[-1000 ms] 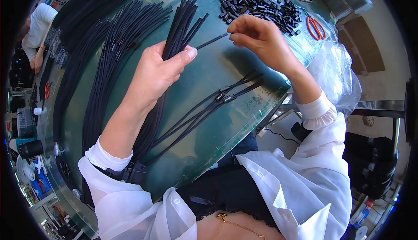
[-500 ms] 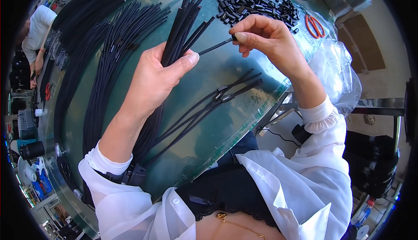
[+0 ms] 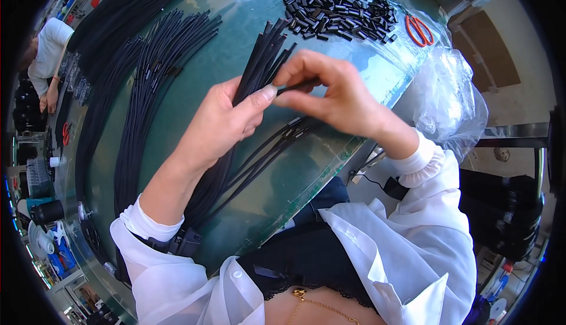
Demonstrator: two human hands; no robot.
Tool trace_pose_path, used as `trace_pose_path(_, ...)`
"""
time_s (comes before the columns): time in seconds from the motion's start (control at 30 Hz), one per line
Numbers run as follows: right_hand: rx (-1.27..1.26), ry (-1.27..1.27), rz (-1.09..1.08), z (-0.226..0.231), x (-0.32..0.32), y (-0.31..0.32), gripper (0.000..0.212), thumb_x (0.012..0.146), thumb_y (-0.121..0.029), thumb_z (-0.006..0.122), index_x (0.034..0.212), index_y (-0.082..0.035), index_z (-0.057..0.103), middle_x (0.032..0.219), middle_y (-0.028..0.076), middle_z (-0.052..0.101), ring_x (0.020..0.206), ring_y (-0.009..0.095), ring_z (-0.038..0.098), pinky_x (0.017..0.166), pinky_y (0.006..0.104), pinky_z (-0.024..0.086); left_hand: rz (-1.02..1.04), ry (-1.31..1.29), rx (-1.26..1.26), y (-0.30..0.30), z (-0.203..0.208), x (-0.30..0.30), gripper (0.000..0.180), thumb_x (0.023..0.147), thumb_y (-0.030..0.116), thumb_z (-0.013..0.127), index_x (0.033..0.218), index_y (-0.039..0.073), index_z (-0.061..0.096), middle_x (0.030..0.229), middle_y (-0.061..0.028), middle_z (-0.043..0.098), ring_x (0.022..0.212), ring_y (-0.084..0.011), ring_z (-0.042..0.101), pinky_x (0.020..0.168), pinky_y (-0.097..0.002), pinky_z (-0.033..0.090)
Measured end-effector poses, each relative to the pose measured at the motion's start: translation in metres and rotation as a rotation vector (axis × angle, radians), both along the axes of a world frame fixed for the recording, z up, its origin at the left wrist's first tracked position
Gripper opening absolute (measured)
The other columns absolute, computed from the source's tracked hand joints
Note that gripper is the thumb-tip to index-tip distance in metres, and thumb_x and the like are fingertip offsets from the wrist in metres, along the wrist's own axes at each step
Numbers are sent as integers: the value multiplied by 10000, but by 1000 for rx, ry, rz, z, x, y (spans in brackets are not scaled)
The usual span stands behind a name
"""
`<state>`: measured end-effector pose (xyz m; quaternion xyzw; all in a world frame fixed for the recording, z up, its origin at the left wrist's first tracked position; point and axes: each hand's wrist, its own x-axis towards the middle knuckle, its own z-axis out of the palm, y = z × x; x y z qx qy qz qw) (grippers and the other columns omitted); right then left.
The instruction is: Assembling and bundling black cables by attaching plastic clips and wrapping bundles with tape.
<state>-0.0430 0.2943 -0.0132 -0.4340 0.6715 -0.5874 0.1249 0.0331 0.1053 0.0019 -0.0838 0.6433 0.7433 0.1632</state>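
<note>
Upright in my left hand (image 3: 218, 126) is a bundle of thin black cables (image 3: 262, 57), gripped with the thumb across its front. My right hand (image 3: 345, 98) is close beside it, thumb and fingers pinched on a single black cable (image 3: 302, 84) next to my left thumb. Its end and any sleeve on it are hidden by the fingers. A few more cables with short black sleeves (image 3: 290, 130) lie on the green table below my right hand. The bundle's lower length hangs down past my left wrist.
Small black tubes (image 3: 339, 10) lie heaped at the far side, near red-handled scissors (image 3: 419, 30). More black cables (image 3: 150, 83) cover the table's left. Clear plastic film (image 3: 445, 92) hangs at the right edge. Another person (image 3: 50, 48) works at far left.
My right hand has come left and down, from the outstretched cable's sleeved tip to beside my left thumb. The left hand with the bundle has dropped slightly.
</note>
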Motion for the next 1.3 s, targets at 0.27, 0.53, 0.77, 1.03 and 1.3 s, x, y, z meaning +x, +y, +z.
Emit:
trace_pose_path(0.27, 166, -287, 17, 8, 0, 14, 105, 865, -10, 529, 965, -14, 559, 771, 28, 605, 718, 91, 574, 617, 227, 439, -29, 49, -277, -15, -6, -5, 220, 873, 261, 615, 902, 46, 581, 628, 15, 540, 500, -22, 422, 453, -181, 336)
trace_pose_path(0.53, 533, 544, -453, -25, -68, 34, 137, 830, -71, 592, 965, -55, 609, 780, 75, 592, 715, 156, 590, 664, 280, 466, 115, 130, -220, -12, 7, -6, 258, 869, 262, 617, 932, 16, 573, 625, 0, 551, 488, -28, 429, 447, -178, 340)
trace_pose_path(0.77, 786, 734, -398, -14, -77, 16, 204, 811, -82, 630, 1013, -54, 615, 784, 68, 598, 771, 163, 616, 679, 297, 479, 161, 63, -199, -17, 4, -6, 237, 842, 236, 659, 908, 28, 565, 588, 47, 467, 465, -14, 380, 424, -171, 295)
trace_pose_path(1.03, -22, -499, -224, -6, -45, 7, 91, 890, -103, 576, 932, -25, 592, 893, 97, 653, 777, 169, 658, 716, 266, 541, 159, 61, -171, -17, 0, -5, 215, 817, 208, 690, 878, 46, 563, 584, 77, 423, 474, 3, 344, 426, -170, 251)
trace_pose_path(1.3, -177, -776, -81, -3, -34, 4, 145, 901, -108, 563, 1007, -13, 536, 966, 184, 647, 802, 204, 676, 736, 292, 565, 142, 79, -201, -14, 5, -4, 200, 811, 207, 696, 856, 56, 574, 598, 81, 434, 486, 4, 343, 436, -166, 251)
